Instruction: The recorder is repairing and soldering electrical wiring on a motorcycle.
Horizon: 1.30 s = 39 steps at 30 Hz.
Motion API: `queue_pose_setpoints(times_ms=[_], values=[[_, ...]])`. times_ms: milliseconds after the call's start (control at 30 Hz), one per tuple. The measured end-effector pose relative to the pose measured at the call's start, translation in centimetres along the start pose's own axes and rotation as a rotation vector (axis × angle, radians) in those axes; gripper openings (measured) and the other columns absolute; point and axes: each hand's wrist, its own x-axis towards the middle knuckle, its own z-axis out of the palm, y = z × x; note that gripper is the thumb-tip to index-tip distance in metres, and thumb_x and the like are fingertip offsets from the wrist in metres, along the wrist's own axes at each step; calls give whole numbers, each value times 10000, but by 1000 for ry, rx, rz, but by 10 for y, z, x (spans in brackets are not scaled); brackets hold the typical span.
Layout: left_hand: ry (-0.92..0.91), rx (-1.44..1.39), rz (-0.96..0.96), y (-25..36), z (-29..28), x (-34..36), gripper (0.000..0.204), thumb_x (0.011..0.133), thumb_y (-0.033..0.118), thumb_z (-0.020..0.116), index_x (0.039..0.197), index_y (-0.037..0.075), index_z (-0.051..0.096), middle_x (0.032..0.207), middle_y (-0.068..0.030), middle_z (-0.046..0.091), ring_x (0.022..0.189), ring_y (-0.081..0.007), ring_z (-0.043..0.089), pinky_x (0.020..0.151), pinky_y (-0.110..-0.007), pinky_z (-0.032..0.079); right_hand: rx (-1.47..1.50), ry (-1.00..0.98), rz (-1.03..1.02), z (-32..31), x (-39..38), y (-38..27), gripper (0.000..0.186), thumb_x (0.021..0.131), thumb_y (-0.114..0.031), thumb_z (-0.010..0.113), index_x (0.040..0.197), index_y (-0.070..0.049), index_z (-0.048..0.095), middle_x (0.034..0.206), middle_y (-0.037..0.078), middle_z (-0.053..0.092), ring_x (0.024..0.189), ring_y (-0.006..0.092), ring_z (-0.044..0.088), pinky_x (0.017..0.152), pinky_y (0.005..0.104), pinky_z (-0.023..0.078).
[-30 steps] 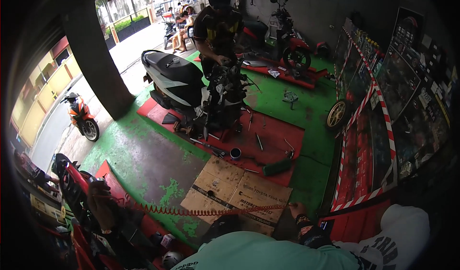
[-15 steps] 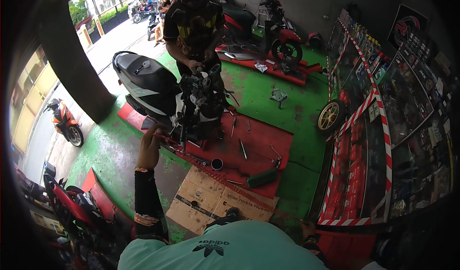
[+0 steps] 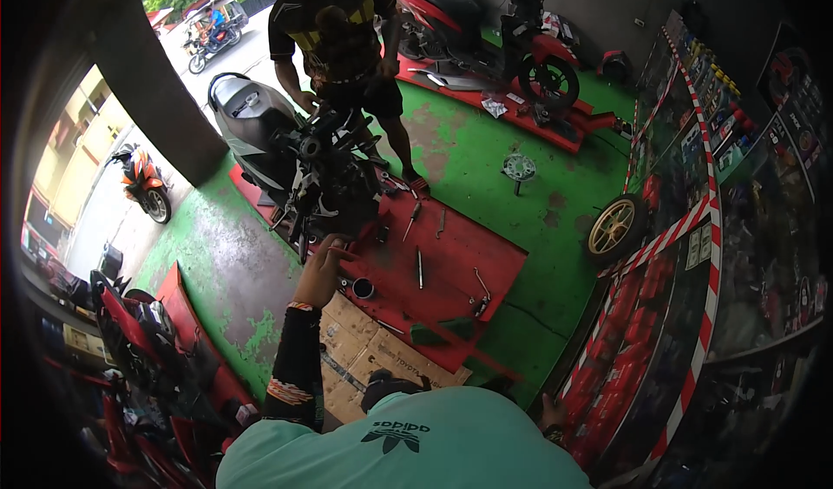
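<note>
My left hand (image 3: 321,274) is raised in front of a partly stripped grey-and-black scooter (image 3: 321,177), near its lower front. Its fingers are drawn together in a pinch; what they hold, if anything, is too small to make out. Low at the right, beside my green shirt, my right hand (image 3: 552,414) hangs partly hidden, its fingers unclear. The scooter stands on a red platform (image 3: 460,263). On that platform lie a screwdriver (image 3: 411,222), a slim metal tool (image 3: 421,269), a dark round cup (image 3: 364,288) and a dark green box-like thing (image 3: 442,331).
A co-worker (image 3: 330,38) stands behind the scooter, one hand at its handlebar. Flattened cardboard (image 3: 364,359) lies before me. At right are a gold-rimmed wheel (image 3: 618,229) and a glass display case (image 3: 694,255) edged with striped tape. A red scooter (image 3: 521,55) stands at the back.
My view has turned and shifted. My left hand now appears farther right, in front of the scooter's lower front. The co-worker stands more upright, with one arm lowered.
</note>
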Motion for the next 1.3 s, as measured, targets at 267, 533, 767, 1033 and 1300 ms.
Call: queue_pose_setpoints(times_ms=[267, 533, 767, 1033, 1300], values=[[-170, 291, 286, 34, 189, 32, 336, 932, 194, 551, 1230, 44, 579, 992, -152, 656, 787, -219, 623, 736, -343, 491, -120, -222, -325, -82, 248, -108, 351, 913, -253, 674, 1137, 14, 634, 969, 134, 717, 930, 245, 692, 813, 371, 515], [-337, 415, 295, 49, 329, 69, 151, 854, 59, 608, 991, 5, 640, 1019, -186, 597, 986, -372, 601, 889, -431, 491, 181, -444, -195, -86, 401, -224, 304, 984, -208, 612, 1153, 43, 633, 938, 78, 680, 835, 147, 636, 780, 329, 511], [-32, 561, 371, 75, 392, 205, 120, 847, 65, 662, 944, 74, 733, 1082, -181, 676, 1078, -360, 642, 890, -404, 529, -30, -21, -717, -127, 566, -313, 263, 997, -198, 596, 1186, -25, 654, 996, 134, 682, 860, 284, 655, 784, 376, 506], [-83, 386, 151, 182, 456, 402, 210, 809, 19, 740, 1014, 4, 701, 905, -126, 730, 864, -200, 726, 777, -313, 557, 103, -103, -344, -169, 739, -348, 323, 945, -260, 670, 1155, -15, 667, 1021, 143, 712, 945, 263, 692, 836, 358, 524], [270, -506, 506, 310, 570, 522, 601, 844, -67, 720, 1349, 25, 407, 1181, -224, 649, 923, -202, 686, 817, -297, 561, 376, -77, -297, -133, 929, -351, 216, 991, -188, 638, 1091, 4, 638, 897, 21, 638, 739, 106, 589, 684, 272, 486]])
